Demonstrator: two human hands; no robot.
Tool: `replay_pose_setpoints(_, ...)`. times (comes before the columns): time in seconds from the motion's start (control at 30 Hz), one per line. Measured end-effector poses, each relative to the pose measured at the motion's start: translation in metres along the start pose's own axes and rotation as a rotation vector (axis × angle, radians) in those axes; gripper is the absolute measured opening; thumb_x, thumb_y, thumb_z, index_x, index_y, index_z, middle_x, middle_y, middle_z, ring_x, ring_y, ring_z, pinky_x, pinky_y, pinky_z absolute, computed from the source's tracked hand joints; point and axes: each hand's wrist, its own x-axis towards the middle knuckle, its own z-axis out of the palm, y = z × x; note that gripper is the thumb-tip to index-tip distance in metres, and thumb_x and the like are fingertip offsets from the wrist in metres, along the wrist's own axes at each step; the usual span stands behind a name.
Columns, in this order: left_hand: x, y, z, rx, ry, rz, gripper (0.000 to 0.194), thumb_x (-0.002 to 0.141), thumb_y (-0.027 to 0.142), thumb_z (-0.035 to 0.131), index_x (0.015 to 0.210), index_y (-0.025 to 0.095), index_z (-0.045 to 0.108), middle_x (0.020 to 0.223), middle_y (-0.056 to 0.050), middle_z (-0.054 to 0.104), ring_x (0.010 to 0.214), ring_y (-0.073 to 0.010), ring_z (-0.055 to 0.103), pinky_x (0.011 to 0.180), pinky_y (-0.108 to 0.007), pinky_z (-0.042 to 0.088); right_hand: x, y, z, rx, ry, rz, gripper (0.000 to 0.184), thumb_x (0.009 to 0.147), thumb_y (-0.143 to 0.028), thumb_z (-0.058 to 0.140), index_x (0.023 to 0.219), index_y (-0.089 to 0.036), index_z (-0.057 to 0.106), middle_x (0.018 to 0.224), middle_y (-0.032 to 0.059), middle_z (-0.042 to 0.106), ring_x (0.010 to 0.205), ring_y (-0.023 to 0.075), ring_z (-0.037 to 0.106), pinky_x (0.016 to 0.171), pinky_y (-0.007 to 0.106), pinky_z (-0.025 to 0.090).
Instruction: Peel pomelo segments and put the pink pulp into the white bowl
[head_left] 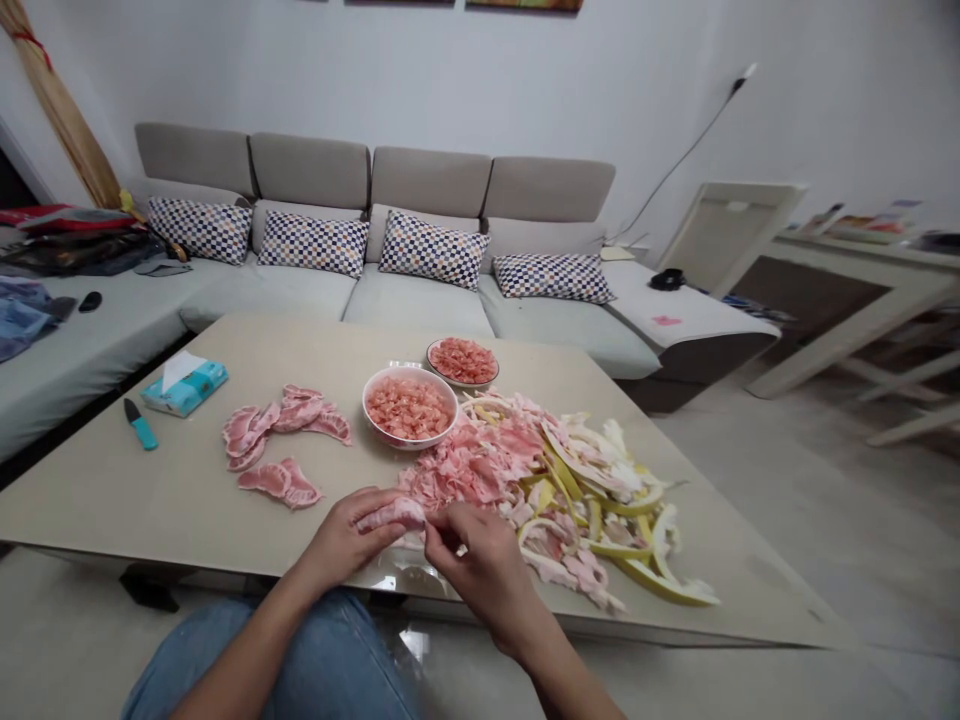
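No text, label, brand, number or sign can be read.

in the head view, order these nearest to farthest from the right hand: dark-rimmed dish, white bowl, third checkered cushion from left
From the right hand:
1. White bowl: ahead, slightly left.
2. Dark-rimmed dish: beyond the bowl, farther right.
3. Third checkered cushion: on the sofa, past the table.

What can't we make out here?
All head view:
Segment in left hand: underside turned away from camera.
Right hand: exact grip too small to tell.
Front bowl: floor covered by pulp.
Tissue pack: print too small.
Wall pictures: cut off by top edge.
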Motion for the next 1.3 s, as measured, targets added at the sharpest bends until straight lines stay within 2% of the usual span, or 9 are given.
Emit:
replay_pose_setpoints(0.37, 0.004, 0.013, -0.013, -0.012, -0.193, -0.031, 0.031, 0.079, 0.04, 0.068, 0.102, 0.02, 0.076, 0.102, -0.008, 0.073, 0.094, -0.0242, 0.064, 0.084, -0.03, 0.048, 0.0, 0.006, 0.005, 0.014, -0.06, 0.076, 0.013, 0.065, -0.008, 0.052, 0.061, -0.02, 0.055, 0.051, -0.0036, 0.059, 0.044, 0.0099, 0.053, 0.045, 0.018, 0.035)
replay_pose_setpoints(0.43, 0.002, 0.014, -0.016, -0.041, -0.235, -0.126, 0.032, 0.078, 0.042, 0.068, 0.101, 0.02, 0.076, 0.09, -0.006, 0.074, 0.072, -0.0186, 0.064, 0.066, -0.025, 0.049, 0.0, 0.003, 0.005, 0.056, -0.104, 0.108, 0.013, 0.064, -0.007, 0.053, 0.061, -0.02, 0.055, 0.052, -0.0037, 0.059, 0.044, 0.0096, 0.053, 0.045, 0.018, 0.035)
replay_pose_setpoints(0.57, -0.002, 0.017, -0.023, -0.119, -0.349, -0.348, 0.037, 0.077, 0.044, 0.068, 0.106, 0.021, 0.075, 0.065, 0.0, 0.069, 0.037, -0.008, 0.041, 0.038, -0.02, 0.03, -0.001, -0.001, 0.004, 0.099, -0.152, 0.128, 0.012, 0.063, -0.008, 0.054, 0.061, -0.02, 0.056, 0.052, -0.0032, 0.061, 0.045, 0.01, 0.054, 0.046, 0.018, 0.035)
replay_pose_setpoints(0.8, 0.003, 0.021, -0.027, -0.166, -0.434, -0.352, 0.043, 0.073, 0.05, 0.07, 0.104, 0.02, 0.076, 0.056, 0.0, 0.064, 0.043, -0.0114, 0.049, 0.045, -0.022, 0.037, 0.008, 0.003, -0.002, 0.065, -0.102, 0.093, 0.011, 0.065, -0.01, 0.054, 0.062, -0.02, 0.056, 0.053, -0.0032, 0.06, 0.045, 0.0103, 0.053, 0.046, 0.019, 0.036)
replay_pose_setpoints(0.93, 0.0, 0.011, -0.034, -0.208, -0.612, -0.16, 0.059, 0.063, 0.066, 0.071, 0.097, 0.018, 0.079, 0.075, -0.006, 0.068, 0.065, -0.0179, 0.059, 0.063, -0.027, 0.047, 0.018, 0.018, -0.017, 0.034, -0.015, 0.169, 0.011, 0.068, -0.012, 0.054, 0.061, -0.02, 0.055, 0.053, -0.003, 0.059, 0.046, 0.0109, 0.053, 0.048, 0.02, 0.039)
replay_pose_setpoints(1.0, -0.003, 0.005, -0.037, -0.27, -0.587, -0.098, 0.066, 0.059, 0.071, 0.071, 0.098, 0.019, 0.079, 0.085, -0.008, 0.066, 0.066, -0.0178, 0.059, 0.061, -0.028, 0.049, 0.02, 0.028, -0.03, 0.071, -0.01, 0.25, 0.01, 0.075, -0.017, 0.057, 0.067, -0.02, 0.061, 0.057, -0.002, 0.062, 0.05, 0.0122, 0.056, 0.049, 0.021, 0.042)
replay_pose_setpoints(1.13, -0.005, -0.002, -0.035, -0.453, -0.47, -0.175, 0.067, 0.057, 0.069, 0.073, 0.103, 0.02, 0.076, 0.094, -0.007, 0.059, 0.048, -0.0091, 0.052, 0.042, -0.025, 0.048, 0.017, 0.056, -0.052, 0.061, -0.01, 0.228, 0.017, 0.084, -0.024, 0.055, 0.092, -0.021, 0.069, 0.086, 0.0046, 0.074, 0.068, 0.017, 0.067, 0.062, 0.027, 0.052)
replay_pose_setpoints(1.23, -0.004, -0.002, -0.03, -0.524, -0.43, -0.202, 0.066, 0.056, 0.063, 0.078, 0.104, 0.017, 0.073, 0.079, -0.003, 0.059, 0.048, -0.0091, 0.054, 0.043, -0.022, 0.048, 0.012, 0.083, -0.06, -0.167, 0.019, 0.179, 0.024, 0.086, -0.022, 0.049, 0.098, -0.021, 0.07, 0.096, 0.008, 0.074, 0.081, 0.0218, 0.069, 0.067, 0.031, 0.053)
replay_pose_setpoints(1.3, -0.004, -0.002, -0.027, -0.596, -0.435, -0.23, 0.065, 0.055, 0.057, 0.082, 0.105, 0.018, 0.068, 0.071, 0.0, 0.059, 0.047, -0.0087, 0.054, 0.042, -0.019, 0.047, 0.009, 0.097, -0.061, -0.414, 0.037, 0.2, 0.022, 0.086, -0.026, 0.05, 0.086, -0.02, 0.071, 0.091, 0.01, 0.073, 0.076, 0.024, 0.068, 0.062, 0.033, 0.05)
